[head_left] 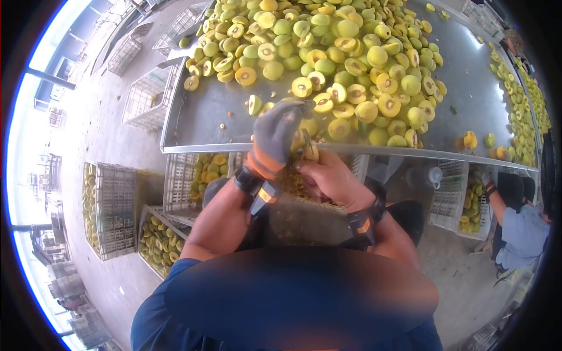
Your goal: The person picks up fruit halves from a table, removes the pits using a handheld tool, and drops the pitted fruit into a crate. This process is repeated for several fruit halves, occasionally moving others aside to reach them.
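Observation:
My left hand (274, 137), in a grey and orange glove, is closed at the near edge of the metal table, its fingers curled around a yellow-green stone fruit (300, 140) that it partly hides. Close beside it, my bare right hand (335, 178) grips a small tool with a yellowish handle (310, 153), its thin end pointing up at the fruit. Just beyond both hands lies a large heap of stone fruit (351, 64), many of them halved with brown pits showing. Under my hands, a container of fruit pieces (301, 186) is partly hidden.
The metal table (205, 120) has a raised rim (398, 151) in front of me. Fruit-filled plastic crates (120, 205) stand on the floor at left, and another crate (449, 196) at right. A co-worker (521, 234) sits at the far right, beside more fruit (515, 117).

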The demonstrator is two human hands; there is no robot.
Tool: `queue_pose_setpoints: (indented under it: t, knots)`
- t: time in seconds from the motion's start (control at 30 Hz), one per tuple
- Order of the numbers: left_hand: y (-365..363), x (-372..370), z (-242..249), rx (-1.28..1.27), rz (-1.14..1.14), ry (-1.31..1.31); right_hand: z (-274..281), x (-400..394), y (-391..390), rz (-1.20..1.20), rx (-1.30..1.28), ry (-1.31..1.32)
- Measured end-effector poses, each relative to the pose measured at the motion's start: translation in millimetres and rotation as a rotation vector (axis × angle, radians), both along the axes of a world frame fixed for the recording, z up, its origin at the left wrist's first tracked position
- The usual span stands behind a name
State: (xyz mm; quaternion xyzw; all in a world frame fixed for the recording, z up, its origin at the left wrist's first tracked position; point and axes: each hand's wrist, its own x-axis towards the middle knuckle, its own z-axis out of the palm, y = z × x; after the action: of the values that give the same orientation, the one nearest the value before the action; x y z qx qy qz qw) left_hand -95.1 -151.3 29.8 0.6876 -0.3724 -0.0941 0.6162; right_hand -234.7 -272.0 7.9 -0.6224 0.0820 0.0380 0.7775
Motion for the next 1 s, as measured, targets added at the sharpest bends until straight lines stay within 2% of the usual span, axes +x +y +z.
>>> queue_pose_setpoints:
  t: [0.03,0.13,0.3,0.33,0.4,0.53,0.63,0.73,0.77,0.8,0.87,0.9,0.97,1.0]
  knots:
    - [-1,0,-2,-0.014,0.037,-0.068,8,0,-1,0.063,0.296,0.240]
    - [-1,-2,-9,-0.013,0.110,-0.212,5,1,1,0.046,0.293,0.248]
    - [1,0,-18,0.033,0.087,-0.319,9,3,9,0.031,0.552,0.378]
    - [0,-2,-19,0.026,0.071,-0.240,6,3,11,0.024,0.588,0.393]
    - [-5,-6,-20,0.011,0.034,-0.084,0,4,15,-0.012,0.417,0.318]
    - [-8,-4,-21,0.063,0.119,-0.394,-7,6,12,-0.024,0.138,0.183]
    - [-18,-14,-35,-0.106,0.106,0.058,-3,6,6,0.036,0.490,0.362]
    - [-17,-15,-30,-0.117,0.104,0.052,-19,5,2,0.055,0.446,0.292]
    - [-16,-14,-28,-0.135,0.098,0.086,-34,10,2,-0.035,0.078,0.006]
    - [-12,-10,-30,-0.079,0.110,-0.046,-53,17,3,-0.122,-0.289,-0.278]
    - [-5,0,-39,0.037,0.128,-0.309,-66,20,4,-0.246,-0.728,-0.585]
    - [-8,3,-45,0.071,0.160,-0.278,-63,21,6,-0.285,-0.803,-0.611]
    - [-8,5,-56,0.142,0.232,-0.209,-55,16,7,-0.182,-0.552,-0.358]
    - [-7,4,-56,0.194,0.257,-0.297,-28,11,5,-0.040,-0.226,-0.085]
